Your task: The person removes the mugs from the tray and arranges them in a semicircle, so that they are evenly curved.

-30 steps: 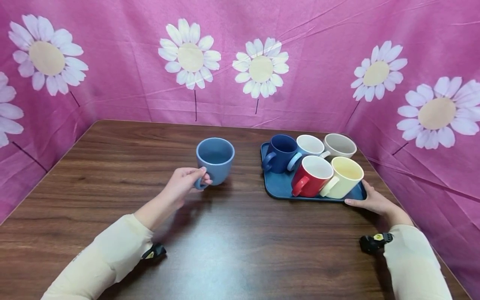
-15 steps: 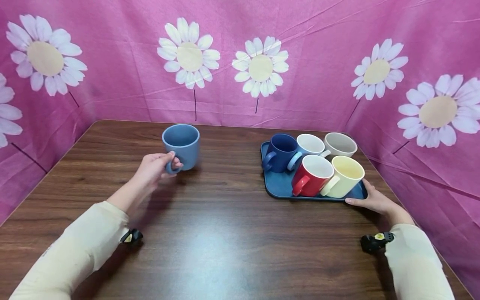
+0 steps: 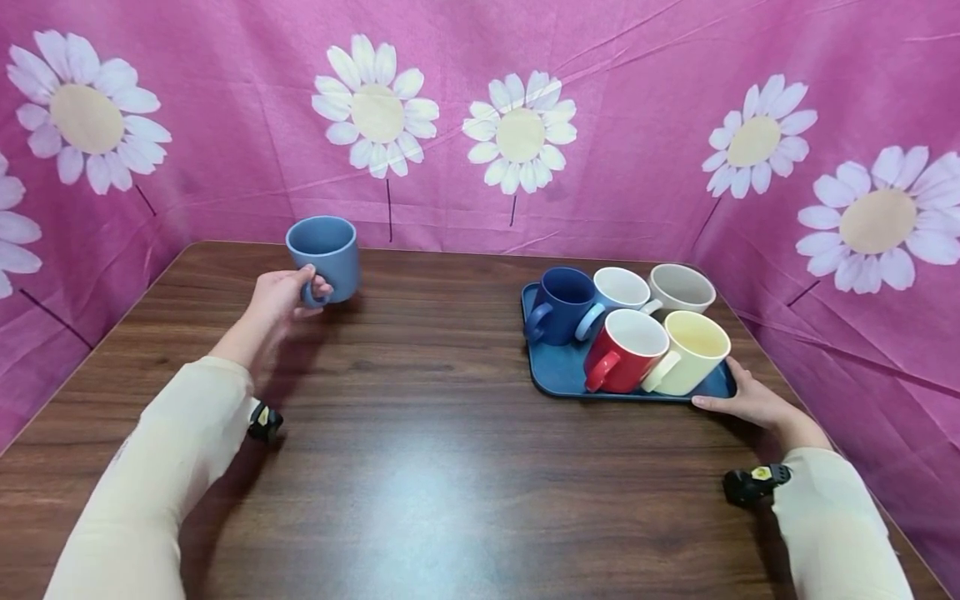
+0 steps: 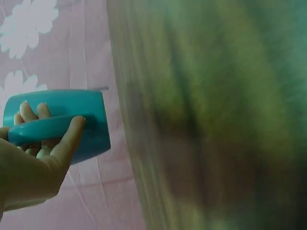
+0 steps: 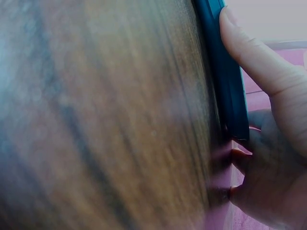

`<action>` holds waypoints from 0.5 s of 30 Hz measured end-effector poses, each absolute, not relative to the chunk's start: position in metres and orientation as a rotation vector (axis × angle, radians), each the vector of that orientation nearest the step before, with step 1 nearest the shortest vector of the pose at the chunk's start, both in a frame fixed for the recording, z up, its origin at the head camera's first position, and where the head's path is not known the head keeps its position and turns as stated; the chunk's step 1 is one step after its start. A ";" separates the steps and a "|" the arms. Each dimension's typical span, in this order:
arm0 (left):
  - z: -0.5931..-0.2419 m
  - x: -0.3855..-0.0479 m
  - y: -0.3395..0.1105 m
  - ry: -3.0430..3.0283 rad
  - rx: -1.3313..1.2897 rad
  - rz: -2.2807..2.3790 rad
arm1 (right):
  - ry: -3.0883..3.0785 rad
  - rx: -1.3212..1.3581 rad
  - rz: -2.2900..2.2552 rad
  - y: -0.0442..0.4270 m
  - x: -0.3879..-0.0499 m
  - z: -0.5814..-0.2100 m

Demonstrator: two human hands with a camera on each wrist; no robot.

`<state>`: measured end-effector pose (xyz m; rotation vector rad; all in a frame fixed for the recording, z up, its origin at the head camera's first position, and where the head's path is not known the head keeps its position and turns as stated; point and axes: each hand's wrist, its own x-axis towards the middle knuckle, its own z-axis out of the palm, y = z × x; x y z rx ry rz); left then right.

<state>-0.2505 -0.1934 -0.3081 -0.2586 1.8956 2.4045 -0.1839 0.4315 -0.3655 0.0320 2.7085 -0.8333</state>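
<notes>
In the head view my left hand (image 3: 281, 292) holds a grey-blue mug (image 3: 341, 258) by its handle near the table's far left. The left wrist view shows the fingers through the handle and the thumb along it; the mug (image 4: 98, 132) hangs upright just above the tabletop. Over on the right, my right hand (image 3: 750, 400) grips the front right corner of a dark blue tray (image 3: 555, 379). Its thumb (image 5: 254, 60) lies against the tray's rim (image 5: 230, 91) in the right wrist view, with the other fingers partly hidden behind.
On the tray stand a navy mug (image 3: 562, 312), a light blue mug with white inside (image 3: 621, 287), a grey mug (image 3: 681, 289), a red mug (image 3: 626, 358) and a pale yellow mug (image 3: 693, 358). A pink flowered curtain (image 3: 450, 200) borders the wooden table (image 3: 450, 467).
The left hand has carried the grey-blue mug from mid-table leftward and away, toward the far edge. The right hand, the tray and its mugs have stayed in place.
</notes>
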 end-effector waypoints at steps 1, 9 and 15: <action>-0.308 -0.255 -0.196 1.896 -0.252 2.407 | 2.710 0.029 -0.835 0.432 -0.184 -0.366; -0.306 -0.286 -0.206 1.906 -0.249 2.426 | 2.707 0.033 -0.843 0.433 -0.184 -0.366; -0.301 -0.297 -0.201 1.997 -0.302 2.345 | 2.706 0.036 -0.839 0.432 -0.185 -0.366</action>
